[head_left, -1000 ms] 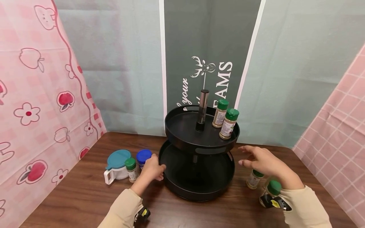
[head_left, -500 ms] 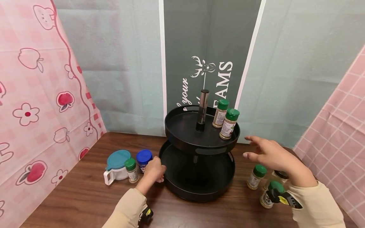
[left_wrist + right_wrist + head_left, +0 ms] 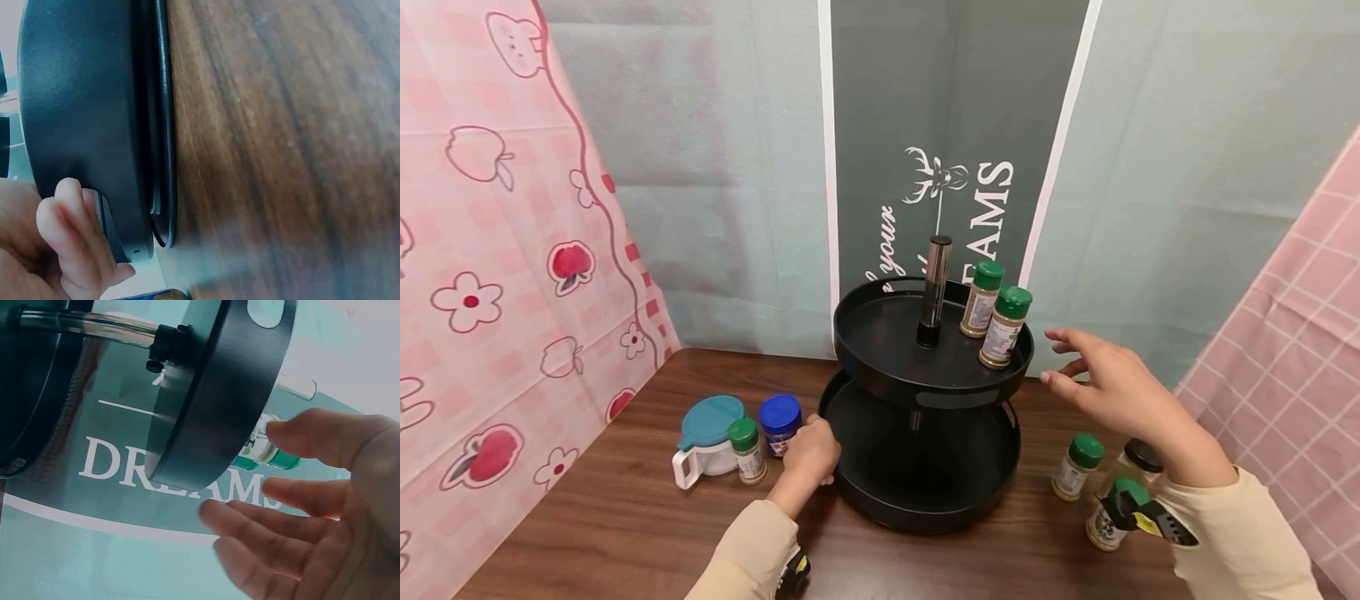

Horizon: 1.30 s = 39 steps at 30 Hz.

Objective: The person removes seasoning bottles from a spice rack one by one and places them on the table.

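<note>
A black two-tier round tray (image 3: 917, 518) with a metal centre post (image 3: 934, 287) stands on the table. My left hand (image 3: 812, 451) grips the left rim of its lower tier; in the left wrist view its curled fingers (image 3: 78, 231) lie at the handle cutout. My right hand (image 3: 1112, 387) is raised just right of the upper tier, holding nothing, with fingers spread and relaxed. Two green-capped spice jars (image 3: 1002, 337) stand upright at the upper tier's right side, close to the right thumb and fingers in the right wrist view. The lower tier holds nothing visible.
Left of the tray stand a white container with a teal lid (image 3: 713, 421), a green-capped jar (image 3: 748, 454) and a blue-lidded jar (image 3: 780, 421). Under my right forearm are two green-capped jars (image 3: 1070, 479) and a black-lidded jar (image 3: 1141, 458). Cloth curtains (image 3: 745, 208) surround the table.
My right hand has moved up and to the right, uncovering jars beneath it. The left hand shifts slightly rightward and stays at the lower tier's rim.
</note>
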### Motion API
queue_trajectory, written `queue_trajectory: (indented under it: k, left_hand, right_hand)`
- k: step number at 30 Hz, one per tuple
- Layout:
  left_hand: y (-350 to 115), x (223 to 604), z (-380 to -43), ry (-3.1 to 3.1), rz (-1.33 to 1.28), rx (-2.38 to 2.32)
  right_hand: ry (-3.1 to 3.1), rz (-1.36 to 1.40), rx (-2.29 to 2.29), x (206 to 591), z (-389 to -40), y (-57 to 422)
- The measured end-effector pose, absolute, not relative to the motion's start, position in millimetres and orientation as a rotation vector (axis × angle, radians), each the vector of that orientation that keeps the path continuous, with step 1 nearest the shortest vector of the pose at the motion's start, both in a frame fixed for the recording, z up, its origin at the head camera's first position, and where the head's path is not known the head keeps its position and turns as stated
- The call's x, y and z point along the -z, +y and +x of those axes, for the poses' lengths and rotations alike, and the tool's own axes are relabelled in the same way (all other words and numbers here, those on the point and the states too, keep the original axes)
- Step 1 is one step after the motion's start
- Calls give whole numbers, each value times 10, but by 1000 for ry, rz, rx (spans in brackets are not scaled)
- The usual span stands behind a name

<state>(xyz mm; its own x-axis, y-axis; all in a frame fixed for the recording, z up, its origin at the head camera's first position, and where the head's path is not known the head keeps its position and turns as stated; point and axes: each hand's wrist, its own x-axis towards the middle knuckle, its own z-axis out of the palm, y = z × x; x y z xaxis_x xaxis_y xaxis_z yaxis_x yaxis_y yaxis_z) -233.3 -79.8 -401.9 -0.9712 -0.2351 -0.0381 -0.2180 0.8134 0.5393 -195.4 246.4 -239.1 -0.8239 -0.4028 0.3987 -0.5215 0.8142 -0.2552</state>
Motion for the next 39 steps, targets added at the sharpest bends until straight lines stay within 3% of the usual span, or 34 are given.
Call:
queue_trajectory:
  k: [25,39]
  left_hand:
    - [-822,4082,-2311,-2950,457,956]
    - [-746,4074,-2319,-2864,501,1097]
  right_hand:
    - [-2632,780,-641,2133,-2408,2157]
    - [-2622,721,-631,2135,-2460,2145]
